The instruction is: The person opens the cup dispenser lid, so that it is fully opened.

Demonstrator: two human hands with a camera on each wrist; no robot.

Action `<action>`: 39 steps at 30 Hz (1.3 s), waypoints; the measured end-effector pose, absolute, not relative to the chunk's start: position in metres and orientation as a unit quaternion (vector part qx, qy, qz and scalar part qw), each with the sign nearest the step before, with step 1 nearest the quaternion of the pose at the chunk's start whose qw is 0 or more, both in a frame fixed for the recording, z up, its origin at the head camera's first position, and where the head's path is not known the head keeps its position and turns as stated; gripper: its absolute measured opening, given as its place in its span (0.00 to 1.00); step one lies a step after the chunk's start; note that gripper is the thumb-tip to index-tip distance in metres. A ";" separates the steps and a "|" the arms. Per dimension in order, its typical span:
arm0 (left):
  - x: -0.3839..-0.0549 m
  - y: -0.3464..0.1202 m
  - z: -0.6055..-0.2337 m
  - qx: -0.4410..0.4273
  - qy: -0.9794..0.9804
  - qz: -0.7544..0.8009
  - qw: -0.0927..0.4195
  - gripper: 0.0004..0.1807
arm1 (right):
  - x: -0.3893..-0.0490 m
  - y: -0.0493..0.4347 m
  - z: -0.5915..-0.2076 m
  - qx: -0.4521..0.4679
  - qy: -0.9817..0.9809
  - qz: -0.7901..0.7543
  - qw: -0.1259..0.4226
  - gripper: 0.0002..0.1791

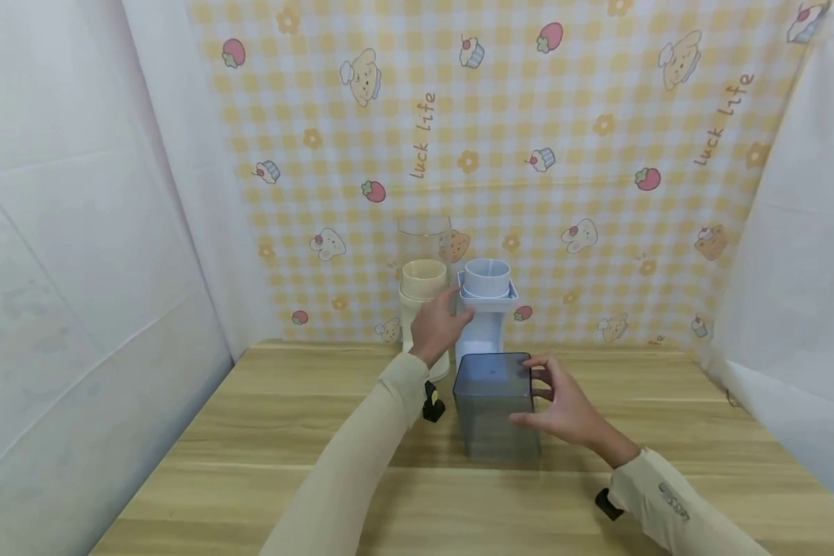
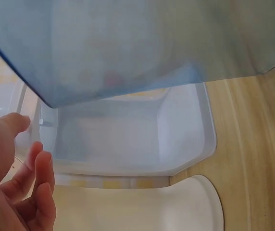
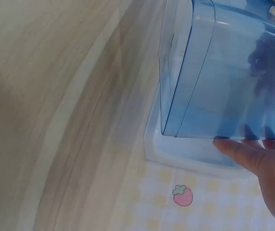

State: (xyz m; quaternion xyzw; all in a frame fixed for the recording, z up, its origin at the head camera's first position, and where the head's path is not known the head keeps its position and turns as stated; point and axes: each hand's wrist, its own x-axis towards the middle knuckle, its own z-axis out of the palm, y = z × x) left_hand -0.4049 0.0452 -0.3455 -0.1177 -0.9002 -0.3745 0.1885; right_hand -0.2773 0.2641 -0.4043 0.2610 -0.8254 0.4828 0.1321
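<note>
My right hand (image 1: 563, 409) grips the right side of a see-through blue-grey plastic bin (image 1: 495, 425), thumb on its front and fingers on the far edge. Whether the bin's bottom touches the table cannot be made out. Behind it stands a pale blue dispenser stand (image 1: 485, 328) with a round cup (image 1: 487, 279) on top. My left hand (image 1: 436, 324) reaches in beside this stand, thumb near its upper part; in the left wrist view its fingers (image 2: 42, 173) are loosely bent around nothing. A cream dispenser stand (image 1: 407, 316) is partly hidden by my left hand.
A clear container (image 1: 424, 232) rises above the cream stand's cup (image 1: 424, 278). Behind the wooden table (image 1: 250, 432) hangs a yellow checked cloth (image 1: 514, 100), with white sheets (image 1: 62, 232) at both sides. Both stands are close together near the table's back edge.
</note>
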 end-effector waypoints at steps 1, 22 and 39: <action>-0.404 0.044 -0.346 -0.120 -0.899 -0.377 0.186 0.29 | -0.278 0.264 -0.405 0.261 -0.824 0.485 0.131 0.42; -0.354 -0.007 -0.348 -0.201 -0.877 -0.417 0.126 0.31 | -0.289 0.274 -0.416 0.269 -0.810 0.506 0.124 0.42; -0.319 -0.030 -0.364 -0.245 -0.847 -0.461 0.095 0.33 | -0.302 0.280 -0.416 0.269 -0.812 0.505 0.115 0.42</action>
